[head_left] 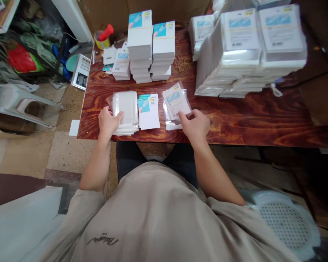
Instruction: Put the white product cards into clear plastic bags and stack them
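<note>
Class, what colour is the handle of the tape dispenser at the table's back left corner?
Red, on the tape dispenser; head view.

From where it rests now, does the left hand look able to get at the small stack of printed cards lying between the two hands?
Probably yes. The left hand rests on the pile of clear sleeves, and the printed cards lie right beside that pile on the table, with nothing between them.

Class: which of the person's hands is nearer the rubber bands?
Right. The right hand lies below the rubber bands, on a bagged card; the left hand lies farther left.
</note>
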A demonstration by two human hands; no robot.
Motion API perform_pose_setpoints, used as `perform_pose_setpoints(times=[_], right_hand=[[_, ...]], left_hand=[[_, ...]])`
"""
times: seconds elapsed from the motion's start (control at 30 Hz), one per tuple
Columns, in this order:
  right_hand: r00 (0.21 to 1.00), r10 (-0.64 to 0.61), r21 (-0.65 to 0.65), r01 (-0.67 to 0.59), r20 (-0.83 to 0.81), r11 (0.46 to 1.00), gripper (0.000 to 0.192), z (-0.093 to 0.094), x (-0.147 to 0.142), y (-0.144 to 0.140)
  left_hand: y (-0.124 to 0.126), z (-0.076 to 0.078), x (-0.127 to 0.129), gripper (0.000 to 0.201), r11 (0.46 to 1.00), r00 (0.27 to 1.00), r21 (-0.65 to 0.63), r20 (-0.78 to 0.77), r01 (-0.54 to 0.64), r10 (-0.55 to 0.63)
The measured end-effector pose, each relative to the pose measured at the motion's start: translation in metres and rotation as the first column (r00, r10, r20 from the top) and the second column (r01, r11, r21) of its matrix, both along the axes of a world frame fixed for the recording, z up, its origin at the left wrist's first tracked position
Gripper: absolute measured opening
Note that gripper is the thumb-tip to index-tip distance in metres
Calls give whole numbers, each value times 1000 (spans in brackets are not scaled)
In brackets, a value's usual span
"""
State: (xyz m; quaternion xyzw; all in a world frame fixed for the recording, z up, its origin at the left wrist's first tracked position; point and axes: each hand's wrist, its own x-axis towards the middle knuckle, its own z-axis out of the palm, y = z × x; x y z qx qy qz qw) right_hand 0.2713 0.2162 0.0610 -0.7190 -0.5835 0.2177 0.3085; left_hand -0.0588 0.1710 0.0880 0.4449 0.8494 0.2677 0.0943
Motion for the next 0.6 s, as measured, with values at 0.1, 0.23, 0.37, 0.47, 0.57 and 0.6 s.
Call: perform_pose_setpoints(times=[0.1, 0.23, 0.37, 0.47, 0.57, 0.6], right_hand=[[962, -28, 39, 18, 272, 999, 34, -9, -2, -6], [934, -98, 130, 56, 344, 990, 53, -11, -11, -17], [899, 271, 253, -367, 343, 895, 49, 10, -25, -23], [563, 674, 151, -809, 478, 568, 40, 34, -44, -23], [296, 785, -81, -913, 544, 400, 25, 55, -62, -21], [246, 801, -139, -916, 546, 376, 23, 59, -64, -20]], left_hand=[[9, -10, -14, 49, 998, 989, -58, 144, -7, 15], [10, -9, -19, 29, 1000, 976, -13, 218, 19, -16], [4, 8, -20, 22, 996, 990, 25, 110, 86, -88], [-2, 19, -17, 27, 983, 986, 78, -17, 166, -165], [-3, 23, -7, 30, 968, 980, 217, 121, 127, -156], [-2, 23, -3, 28, 961, 953, 267, 268, 71, -145]])
